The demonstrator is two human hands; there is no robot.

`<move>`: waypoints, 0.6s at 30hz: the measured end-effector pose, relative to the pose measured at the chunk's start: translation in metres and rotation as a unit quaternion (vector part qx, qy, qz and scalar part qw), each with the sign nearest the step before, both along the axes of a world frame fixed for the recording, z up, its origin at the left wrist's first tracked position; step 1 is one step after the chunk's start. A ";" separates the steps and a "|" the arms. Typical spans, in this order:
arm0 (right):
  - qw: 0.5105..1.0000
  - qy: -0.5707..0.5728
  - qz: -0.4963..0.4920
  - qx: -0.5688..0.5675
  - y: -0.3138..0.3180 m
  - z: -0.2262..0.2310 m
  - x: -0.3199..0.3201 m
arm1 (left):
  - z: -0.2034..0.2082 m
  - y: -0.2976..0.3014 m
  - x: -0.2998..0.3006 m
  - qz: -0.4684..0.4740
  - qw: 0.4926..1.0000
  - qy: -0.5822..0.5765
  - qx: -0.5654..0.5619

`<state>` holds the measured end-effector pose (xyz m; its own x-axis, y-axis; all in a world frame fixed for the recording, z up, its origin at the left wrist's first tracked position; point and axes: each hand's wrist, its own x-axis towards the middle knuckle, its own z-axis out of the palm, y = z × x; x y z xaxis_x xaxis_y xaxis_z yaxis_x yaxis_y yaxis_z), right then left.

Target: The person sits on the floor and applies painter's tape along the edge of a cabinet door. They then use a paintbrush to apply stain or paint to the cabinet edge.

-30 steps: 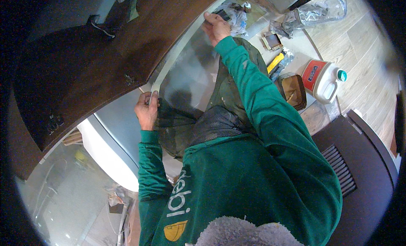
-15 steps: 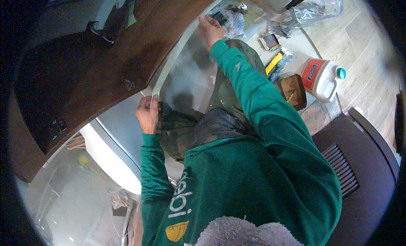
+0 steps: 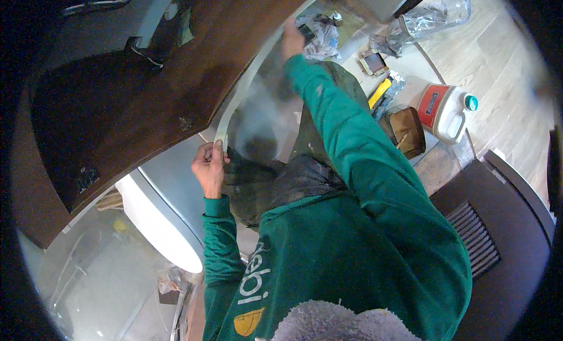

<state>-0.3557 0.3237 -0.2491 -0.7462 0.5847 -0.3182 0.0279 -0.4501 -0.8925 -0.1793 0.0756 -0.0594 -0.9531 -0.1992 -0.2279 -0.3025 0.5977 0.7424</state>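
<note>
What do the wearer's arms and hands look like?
Both arms: long green sleeves, the left sleeve ending in a banded cuff, the right sleeve with a pale smudge on the forearm. Left hand ungloved; right hand too, though blurred.

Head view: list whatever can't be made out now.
- Right hand, head view: blurred; its finger grip can't be told.
- Strip, head view: its near end is covered by the left hand.
- Vented panel, head view: partly behind the right sleeve, its lower end cut off by the bottom edge.
</note>
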 end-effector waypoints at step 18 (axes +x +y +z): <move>0.978 -0.054 0.118 -0.164 0.019 -0.002 0.027 | 0.028 0.016 -0.013 -0.011 0.999 0.008 0.039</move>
